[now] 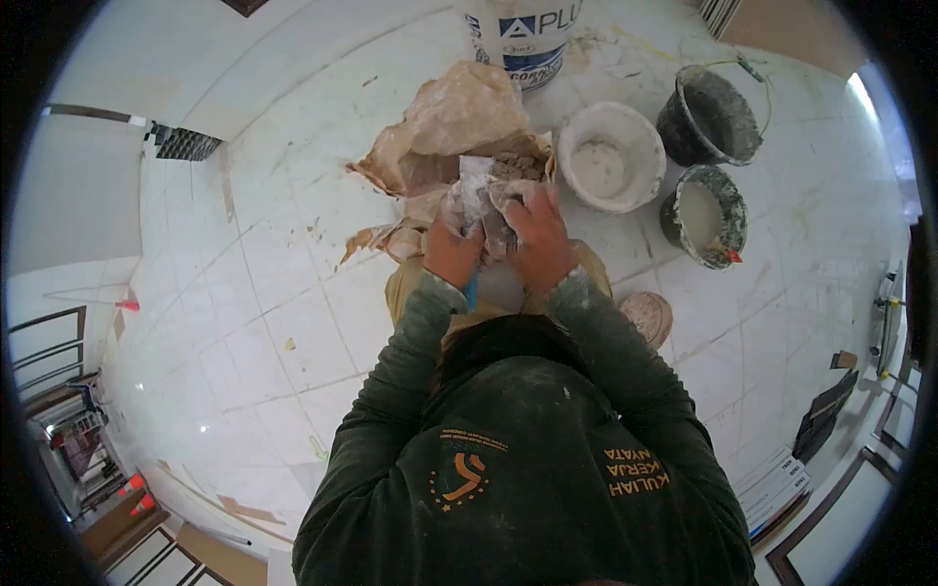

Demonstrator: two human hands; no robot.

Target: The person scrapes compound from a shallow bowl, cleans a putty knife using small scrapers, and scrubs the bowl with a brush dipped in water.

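A torn brown paper bag (445, 112) lies open in front of me, with grey-brown crumbly material (521, 167) at its mouth. Both of my hands are at the bag's near side, close together. My left hand (452, 246) has its fingers curled around the left side of a whitish, dust-covered piece (476, 186); whether this is plastic or paper is unclear. On the other side, my right hand (539, 234) is closed on crumpled, powdery bag material. Something blue shows below, between my wrists.
A white bucket (606, 161) stands right of the bag, beside a black bucket (718, 122) and a smaller black bucket (702, 217) with pale liquid. Behind is a labelled pail (528, 44). A round pinkish object (647, 319) lies near my right knee.
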